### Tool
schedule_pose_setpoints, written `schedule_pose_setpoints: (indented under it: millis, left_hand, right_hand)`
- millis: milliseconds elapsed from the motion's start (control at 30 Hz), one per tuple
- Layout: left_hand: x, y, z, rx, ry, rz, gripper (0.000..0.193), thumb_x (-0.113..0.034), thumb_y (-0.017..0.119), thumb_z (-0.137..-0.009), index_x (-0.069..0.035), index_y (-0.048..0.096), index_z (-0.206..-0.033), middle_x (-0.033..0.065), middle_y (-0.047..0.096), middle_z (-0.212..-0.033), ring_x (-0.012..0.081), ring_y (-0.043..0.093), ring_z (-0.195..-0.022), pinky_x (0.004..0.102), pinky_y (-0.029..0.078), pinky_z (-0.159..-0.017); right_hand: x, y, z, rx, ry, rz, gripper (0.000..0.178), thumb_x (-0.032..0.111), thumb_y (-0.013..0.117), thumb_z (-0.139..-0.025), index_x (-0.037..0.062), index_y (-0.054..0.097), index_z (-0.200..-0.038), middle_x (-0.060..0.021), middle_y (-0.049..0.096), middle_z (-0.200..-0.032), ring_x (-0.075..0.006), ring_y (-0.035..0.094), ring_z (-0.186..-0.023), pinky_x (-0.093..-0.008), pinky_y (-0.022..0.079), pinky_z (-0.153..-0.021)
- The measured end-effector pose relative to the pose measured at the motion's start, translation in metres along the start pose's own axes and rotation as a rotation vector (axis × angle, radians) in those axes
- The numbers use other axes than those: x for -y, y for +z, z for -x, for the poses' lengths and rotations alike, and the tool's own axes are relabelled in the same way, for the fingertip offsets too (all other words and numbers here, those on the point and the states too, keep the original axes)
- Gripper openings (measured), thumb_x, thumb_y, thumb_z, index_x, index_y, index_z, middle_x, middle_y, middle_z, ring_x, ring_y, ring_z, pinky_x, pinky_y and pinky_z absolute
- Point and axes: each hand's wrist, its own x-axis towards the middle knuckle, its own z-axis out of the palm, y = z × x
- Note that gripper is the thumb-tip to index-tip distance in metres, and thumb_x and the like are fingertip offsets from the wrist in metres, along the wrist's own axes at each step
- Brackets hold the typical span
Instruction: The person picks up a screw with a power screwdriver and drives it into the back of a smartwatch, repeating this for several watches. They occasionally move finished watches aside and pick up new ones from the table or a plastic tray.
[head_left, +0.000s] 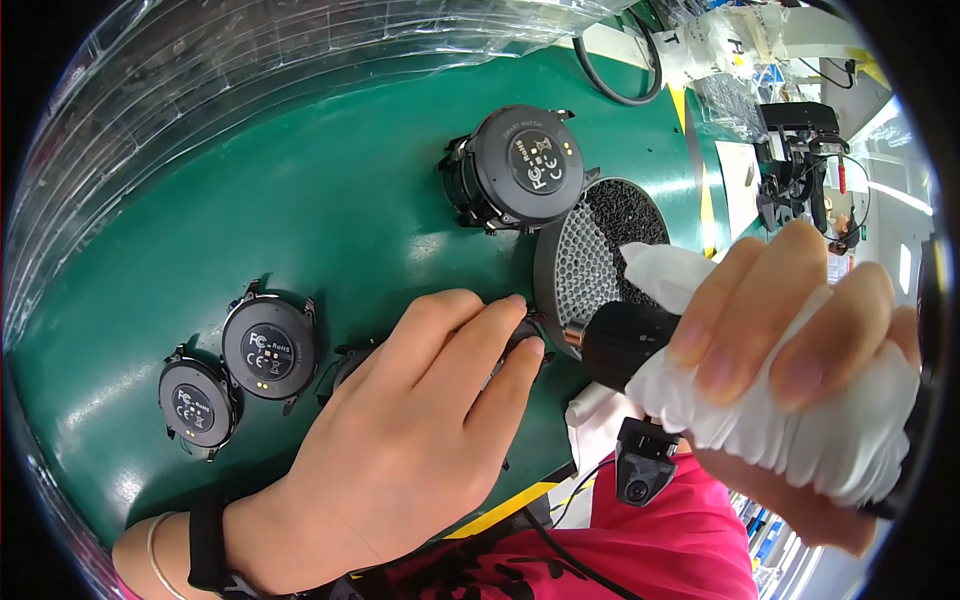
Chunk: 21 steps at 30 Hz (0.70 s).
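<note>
My left hand (400,445) lies over a black watch case (353,362), its fingers curled round the edge; most of the case is hidden under it. In my right hand (800,330) is a black electric screwdriver (628,345) with white cloth (760,420) wrapped round its grip. Its coppery tip end is over the near rim of a round dish (546,270). That dish is half honeycomb grid, half filled with tiny black pieces, probably screws. Two watch cases, one larger (268,345) and one smaller (195,402), lie back up to the left.
A stack of watch cases (525,168) stands beyond the dish. Clear plastic wrap (250,60) borders the green table (380,150) at the far left. A black cable loop (655,75) and black equipment (800,150) are at the far right. A small black camera (643,465) hangs near my lap.
</note>
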Motion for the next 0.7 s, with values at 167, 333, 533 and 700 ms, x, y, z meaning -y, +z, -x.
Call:
schedule_pose_setpoints:
  millis: [167,333,533,700]
  left_hand:
    - [0.001,0.004,-0.002,-0.018,0.009,0.004,0.039,0.003,0.076,-0.071,0.004,0.067,-0.11,0.0197,0.061,-0.125,0.0376,0.058,-0.103,0.0436,0.053,-0.085]
    - [0.001,0.005,-0.002,-0.013,0.019,0.011,0.039,0.003,0.076,-0.071,0.005,0.067,-0.108,0.0195,0.06,-0.124,0.0377,0.058,-0.104,0.0437,0.052,-0.086]
    - [0.001,-0.002,0.001,-0.01,-0.012,0.027,0.036,0.003,0.076,-0.071,0.005,0.067,-0.106,0.0198,0.06,-0.124,0.0378,0.058,-0.105,0.0436,0.052,-0.087]
    - [0.002,-0.001,0.0,0.03,0.073,-0.095,0.041,-0.006,0.069,-0.073,0.008,0.067,-0.112,0.0184,0.06,-0.121,0.0293,0.055,-0.112,0.0315,0.057,-0.089]
  right_hand:
    - [-0.005,0.006,-0.006,0.013,-0.023,-0.086,0.068,0.055,0.073,-0.088,0.0016,0.049,-0.122,-0.0099,0.056,-0.103,-0.0241,0.055,-0.076,-0.0345,0.052,-0.067]
    - [-0.007,0.003,-0.008,-0.007,-0.107,-0.121,0.065,0.055,0.075,-0.087,0.0031,0.051,-0.117,-0.0085,0.057,-0.101,-0.022,0.057,-0.075,-0.0335,0.052,-0.068]
    - [-0.016,0.006,-0.008,-0.03,-0.254,-0.198,0.058,0.053,0.079,-0.084,0.0057,0.054,-0.106,-0.0059,0.058,-0.099,-0.0175,0.059,-0.074,-0.031,0.05,-0.071]
    - [-0.014,0.002,-0.007,-0.061,-0.353,-0.244,0.053,0.052,0.083,-0.082,0.008,0.056,-0.096,-0.0037,0.059,-0.097,-0.0137,0.062,-0.073,-0.0289,0.049,-0.073]
